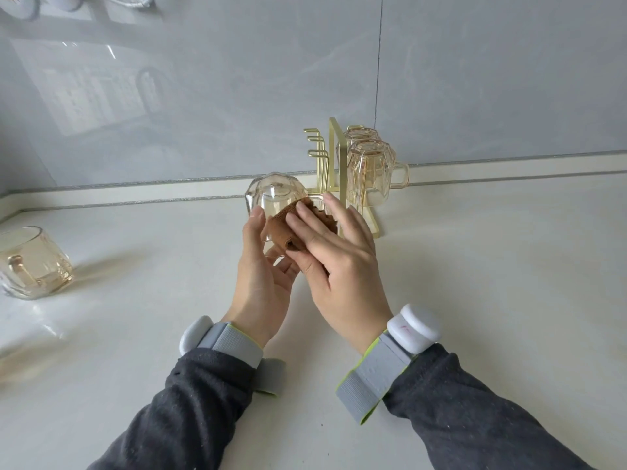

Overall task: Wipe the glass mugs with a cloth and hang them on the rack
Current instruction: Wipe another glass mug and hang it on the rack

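Amber glass mug [276, 193] is up in the air, just front-left of the gold wire rack [334, 154], base tipped up and away, mouth toward the person. Left hand [261, 276] grips it, with the thumb on the mug's left side and the fingers curled underneath near the rim. Right hand [339, 262] lies flat with fingers straight and close together, pressing a brown cloth [281, 228] onto the mug's right side. The cloth is bunched, and one folded end pokes out below the right fingers toward the left palm. What looks like the mug's handle (only partly seen past the right fingertips) points toward the rack.

The rack stands on the white countertop [475, 266], close to the grey wall [237, 79]. On the rack's right side are two mugs, both mouth-down. The front hung mug [371, 171] has its handle sticking out away from the rack. The rear hung mug [361, 134] sits right behind it, mostly hidden. On the rack's left side the pegs show as bent gold wire loops.

A loose mug [34, 262] sits far left of the rack, upright on the countertop at the frame edge, handle facing the person.

Each wrist carries a grey strap with a white pod, left strap [224, 340] and right strap [383, 364], over dark grey sleeves.
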